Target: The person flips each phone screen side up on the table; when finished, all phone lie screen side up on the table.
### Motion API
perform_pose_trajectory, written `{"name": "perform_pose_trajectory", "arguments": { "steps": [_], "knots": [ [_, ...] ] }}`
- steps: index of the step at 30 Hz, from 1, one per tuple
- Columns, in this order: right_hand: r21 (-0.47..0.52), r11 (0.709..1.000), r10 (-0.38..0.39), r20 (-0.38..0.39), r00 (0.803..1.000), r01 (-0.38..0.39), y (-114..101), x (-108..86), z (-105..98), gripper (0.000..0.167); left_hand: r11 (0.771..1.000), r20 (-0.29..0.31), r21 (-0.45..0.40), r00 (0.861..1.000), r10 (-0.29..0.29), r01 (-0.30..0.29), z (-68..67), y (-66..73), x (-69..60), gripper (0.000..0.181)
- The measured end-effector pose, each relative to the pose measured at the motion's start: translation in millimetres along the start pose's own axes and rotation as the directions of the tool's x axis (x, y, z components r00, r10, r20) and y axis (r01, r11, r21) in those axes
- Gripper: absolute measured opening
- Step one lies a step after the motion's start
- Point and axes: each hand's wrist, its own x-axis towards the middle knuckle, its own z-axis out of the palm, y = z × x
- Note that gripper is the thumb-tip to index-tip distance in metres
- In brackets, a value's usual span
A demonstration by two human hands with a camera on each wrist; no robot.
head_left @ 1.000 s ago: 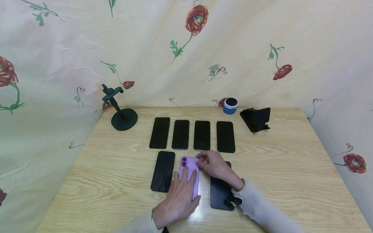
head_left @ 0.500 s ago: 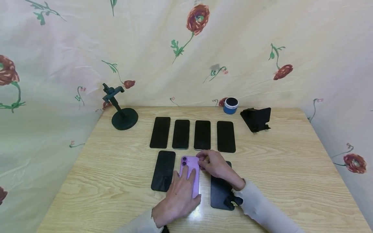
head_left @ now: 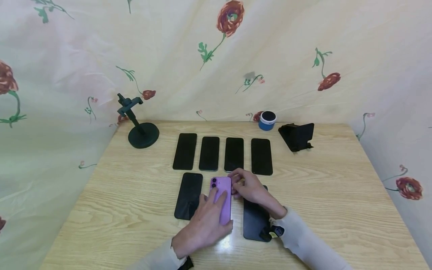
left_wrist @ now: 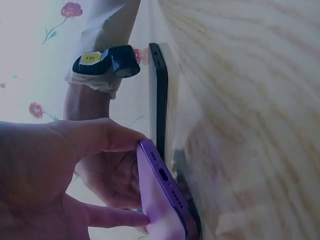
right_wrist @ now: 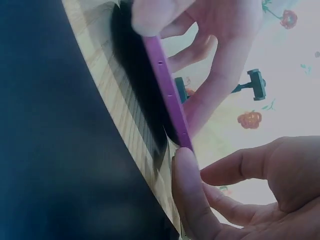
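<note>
A purple phone (head_left: 224,184) lies back up, with two camera lenses at its upper left. My left hand (head_left: 208,224) holds it, fingers spread over its back and thumb at the near right corner in the left wrist view. My right hand (head_left: 249,188) pinches at its far right corner with thumb and fingertip. Seen from the right wrist, the phone's side edge (right_wrist: 170,92) looks raised a little off the table. What lies beneath it is dark and unclear. A black phone (head_left: 189,195) is just left of it; a dark phone (head_left: 254,221) sits under my right forearm.
Black phones, one of them the far-left phone (head_left: 185,151), form a row behind my hands. A round-based phone stand (head_left: 143,135) is at the back left. At the back right are a blue-and-white cylinder (head_left: 267,123) and a black folding stand (head_left: 298,137).
The purple phone has shifted slightly away and its right side seems more raised. Both hands have kept their places on it. The head view has tilted a little.
</note>
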Motion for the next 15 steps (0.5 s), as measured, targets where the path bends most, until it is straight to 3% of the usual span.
{"name": "perform_pose_trajectory", "arguments": {
  "steps": [7, 15],
  "knots": [
    [0.083, 0.997, 0.001, 0.031, 1.000, -0.004, -2.9, -0.6, -4.5, 0.035, 0.998, 0.005, -0.060, 1.000, 0.018, -0.018, -5.8, -2.7, 0.3, 0.088],
    [0.128, 0.992, 0.005, 0.049, 0.999, -0.011, -5.5, -1.5, -5.6, 0.038, 0.988, 0.041, -0.156, 0.999, -0.004, 0.010, -11.1, -4.0, -0.2, 0.089]
  ]
}}
